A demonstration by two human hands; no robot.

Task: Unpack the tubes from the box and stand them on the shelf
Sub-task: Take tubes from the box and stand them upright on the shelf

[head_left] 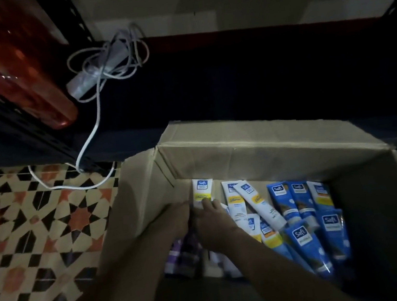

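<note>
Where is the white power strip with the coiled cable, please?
Head view, upper left: the white power strip lies on the dark shelf, right of the orange translucent container.

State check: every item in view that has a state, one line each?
Box: open, flaps up.
Corner white tube: upright against box wall.
Right hand: pinches corner white tube.
Left hand: touching that tube, grip unclear.
Other white tubes: lying loose in box.
Blue tubes: lying loose in box.
Power strip: on shelf, cord looped around it.

Orange container (12, 66) near tangled power strip (98, 70); patterned floor (39, 234) below
</note>
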